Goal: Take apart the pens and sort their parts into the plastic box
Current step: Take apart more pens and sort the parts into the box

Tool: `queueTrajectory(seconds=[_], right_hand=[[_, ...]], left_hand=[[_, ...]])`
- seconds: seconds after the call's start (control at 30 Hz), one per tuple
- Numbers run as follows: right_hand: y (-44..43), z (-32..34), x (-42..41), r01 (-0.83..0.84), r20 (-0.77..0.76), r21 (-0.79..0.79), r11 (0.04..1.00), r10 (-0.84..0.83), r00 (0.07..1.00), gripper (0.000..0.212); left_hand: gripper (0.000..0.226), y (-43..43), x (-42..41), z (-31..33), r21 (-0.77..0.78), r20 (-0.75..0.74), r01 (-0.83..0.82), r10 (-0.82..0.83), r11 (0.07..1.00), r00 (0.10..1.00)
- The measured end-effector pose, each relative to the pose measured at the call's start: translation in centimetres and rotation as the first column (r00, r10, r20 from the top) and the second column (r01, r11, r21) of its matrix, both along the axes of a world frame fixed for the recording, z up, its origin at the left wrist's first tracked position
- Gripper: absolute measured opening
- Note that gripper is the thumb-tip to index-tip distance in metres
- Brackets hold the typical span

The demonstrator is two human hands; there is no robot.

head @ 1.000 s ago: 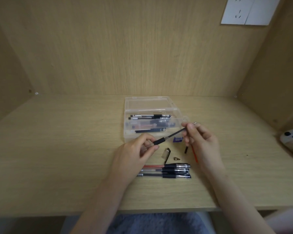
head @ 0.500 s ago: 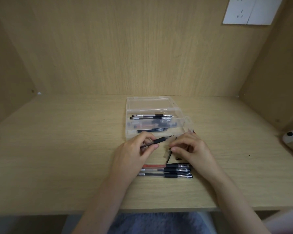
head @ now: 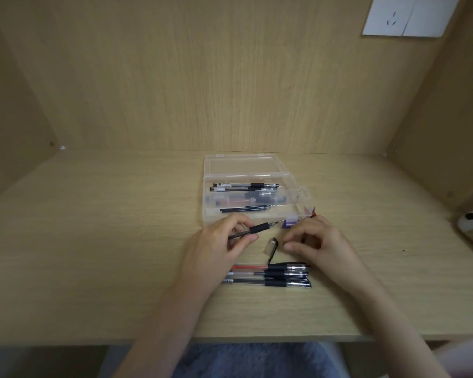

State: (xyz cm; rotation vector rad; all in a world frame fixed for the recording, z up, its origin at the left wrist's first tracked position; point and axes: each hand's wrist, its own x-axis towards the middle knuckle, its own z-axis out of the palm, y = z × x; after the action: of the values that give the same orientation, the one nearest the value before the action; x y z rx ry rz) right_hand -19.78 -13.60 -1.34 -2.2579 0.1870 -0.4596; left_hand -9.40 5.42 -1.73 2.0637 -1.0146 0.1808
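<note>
A pen without a cap is pinched between the thumb and fingers of the left hand, just in front of the box. Its tip is pointed toward the front right corner of the box. The right hand is lowered to the desk in front of the box's right end, with the fingers curled. Whether something is gripped by them cannot be told. A red tip is seen behind its knuckles, close to that corner of the box. A cap lies a little in front of the box, between the two hands. A purple piece lies just at the front wall of the box. Barrels and refills are already laid inside the box. Three whole pens are laid further in front of the box.

The step in hand is judged to be the taking apart of the pinched pen. For the next move, its tip piece should probably be unscrewed by the right hand. The refill can then be pulled out and each part put in its own compartment.
</note>
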Motion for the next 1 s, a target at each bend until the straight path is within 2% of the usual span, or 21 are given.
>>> queueTrajectory(seconds=[0.1,0.17,0.43,0.7,0.8,0.83,0.93,1.0], right_hand=[[0.1,0.7,-0.1,0.08,0.11,0.236,0.968,-0.108,0.988,0.009],[0.1,1.2,0.1,0.098,0.132,0.297,0.95,-0.143,0.981,0.009],[0.5,1.9,0.9,-0.003,0.105,0.253,0.968,-0.024,0.994,0.017],[1.7,1.0,1.4,-0.007,0.07,0.233,0.972,-0.01,0.998,0.005],[1.7,0.5,1.3,0.0,0.059,0.151,0.988,-0.009,0.998,0.031],[1.7,0.5,1.3,0.0,0.073,0.165,0.986,-0.012,0.997,0.034],[1.8,0.5,1.2,-0.054,0.126,0.332,0.942,0.013,0.992,0.02],[1.7,0.2,1.4,-0.081,0.132,0.348,0.934,0.036,0.991,0.013]], left_hand=[[0.016,0.0,0.1,-0.1,0.001,-0.003,0.006,-0.006,1.0,1.0],[0.016,0.0,0.1,-0.1,0.006,0.0,0.009,-0.009,1.0,1.0],[0.014,-0.1,0.2,-0.4,-0.009,-0.002,0.024,-0.024,1.0,1.0],[0.015,-0.1,0.3,-0.6,0.003,0.014,0.034,-0.034,0.999,0.999],[0.016,-0.1,0.3,-0.5,-0.007,0.023,0.046,-0.046,0.999,0.999],[0.017,-0.1,0.3,-0.5,-0.007,0.022,0.049,-0.049,0.999,0.999],[0.017,-0.2,0.3,-0.6,-0.017,0.021,0.043,-0.043,0.999,0.999],[0.016,-0.2,0.4,-0.7,-0.028,0.03,0.039,-0.038,0.999,0.999]])
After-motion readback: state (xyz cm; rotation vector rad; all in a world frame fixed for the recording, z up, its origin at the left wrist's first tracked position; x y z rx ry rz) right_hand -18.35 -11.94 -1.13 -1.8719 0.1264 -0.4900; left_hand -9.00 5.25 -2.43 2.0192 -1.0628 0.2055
